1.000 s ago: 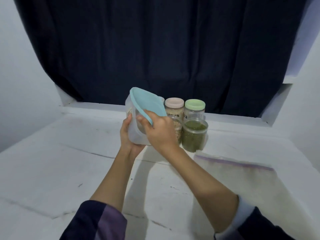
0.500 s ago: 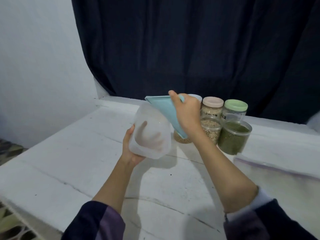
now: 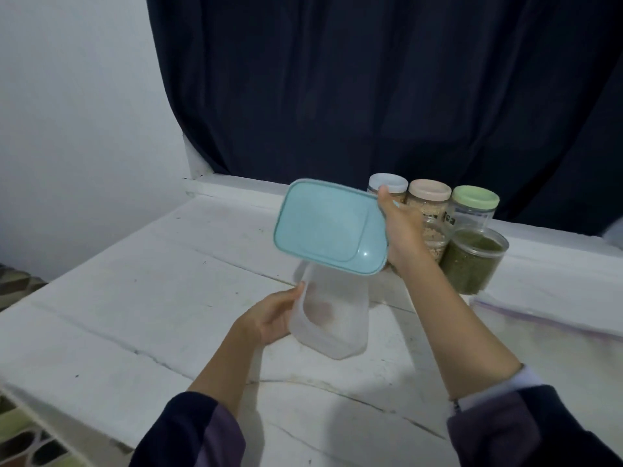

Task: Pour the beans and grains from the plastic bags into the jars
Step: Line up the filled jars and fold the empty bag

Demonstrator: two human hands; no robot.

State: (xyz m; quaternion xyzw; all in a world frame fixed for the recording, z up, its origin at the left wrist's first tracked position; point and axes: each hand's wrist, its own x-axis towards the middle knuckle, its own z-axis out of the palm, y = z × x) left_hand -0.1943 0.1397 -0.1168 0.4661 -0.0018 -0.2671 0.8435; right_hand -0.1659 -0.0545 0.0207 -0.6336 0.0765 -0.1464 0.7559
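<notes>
Left hand: fingers wrapped round the side of a translucent container, lidless, held at frame centre above the white table.
Right hand: grips the edge of the light-blue lid, lifted clear above the container.
Jars: clustered right of centre, some lidded.
Plastic bag: right edge, seemingly flat on the table.
</notes>
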